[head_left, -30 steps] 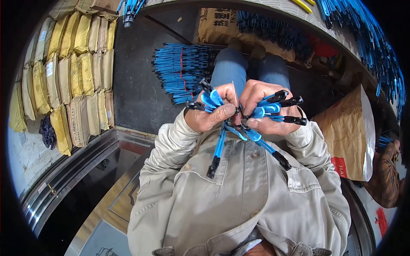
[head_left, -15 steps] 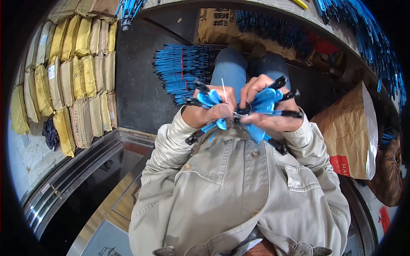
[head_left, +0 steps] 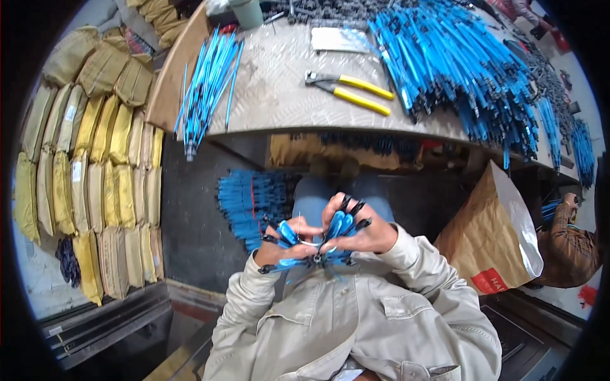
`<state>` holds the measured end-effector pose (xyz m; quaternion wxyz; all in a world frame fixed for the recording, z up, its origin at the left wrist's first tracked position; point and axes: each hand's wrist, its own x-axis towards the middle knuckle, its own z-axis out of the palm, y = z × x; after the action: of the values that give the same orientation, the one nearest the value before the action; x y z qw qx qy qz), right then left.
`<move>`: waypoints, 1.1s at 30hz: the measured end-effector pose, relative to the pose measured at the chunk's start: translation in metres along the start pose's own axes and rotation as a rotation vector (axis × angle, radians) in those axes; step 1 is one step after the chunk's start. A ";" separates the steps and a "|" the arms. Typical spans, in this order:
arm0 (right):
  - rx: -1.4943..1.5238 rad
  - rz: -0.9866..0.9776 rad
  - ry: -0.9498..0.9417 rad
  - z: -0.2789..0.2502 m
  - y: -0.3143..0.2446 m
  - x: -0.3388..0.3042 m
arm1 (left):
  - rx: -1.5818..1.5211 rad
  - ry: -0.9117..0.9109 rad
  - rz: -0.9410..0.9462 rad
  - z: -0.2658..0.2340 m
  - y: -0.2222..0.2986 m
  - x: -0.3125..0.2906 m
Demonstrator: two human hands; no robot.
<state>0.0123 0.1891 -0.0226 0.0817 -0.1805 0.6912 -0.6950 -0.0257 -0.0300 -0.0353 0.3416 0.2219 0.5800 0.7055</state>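
My feed shows pale lettering on a red patch (head_left: pixel 489 280) of the creased brown paper bag (head_left: pixel 478 236). Blue strips (head_left: pixel 340 223), glossy, slim, black-tipped, splay before the cotton-looking jacket (head_left: pixel 324 330). Left hand (head_left: pixel 270 255) and right hand (head_left: pixel 375 236) nearly meet, each pinching strips; a thin white strand (head_left: pixel 309 243) curves between.

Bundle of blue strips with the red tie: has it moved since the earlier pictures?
No: the bundle keeps its place right of the stacked packages; both sit lower in the picture because the view shifted.
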 end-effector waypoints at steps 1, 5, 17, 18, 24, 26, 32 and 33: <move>0.015 -0.007 -0.030 0.001 -0.003 0.003 | 0.023 -0.033 0.069 -0.005 -0.006 0.000; 0.060 -0.056 -0.299 -0.027 -0.025 0.031 | 0.022 -0.138 0.172 -0.023 -0.015 0.005; -1.424 -0.038 0.290 -0.287 -0.052 0.254 | -0.108 -0.289 0.113 -0.048 -0.016 0.022; -1.545 0.036 0.365 -0.297 -0.048 0.268 | -0.128 -0.278 0.087 -0.049 -0.016 0.023; -1.638 -0.099 0.488 -0.311 -0.014 0.343 | -0.187 -0.255 0.071 -0.062 -0.014 0.033; -1.761 -0.062 0.516 -0.302 -0.011 0.361 | -0.197 -0.243 0.102 -0.065 -0.011 0.038; -2.050 -0.040 0.331 -0.302 -0.030 0.352 | -0.221 -0.208 0.003 -0.069 -0.007 0.032; -2.129 -0.028 0.299 -0.304 -0.041 0.338 | -0.231 -0.189 -0.027 -0.068 -0.009 0.034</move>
<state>-0.4042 0.3511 0.0711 -0.2108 -0.0801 0.9420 0.2484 -0.0948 -0.0498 -0.0626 0.4276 0.2388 0.4632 0.7386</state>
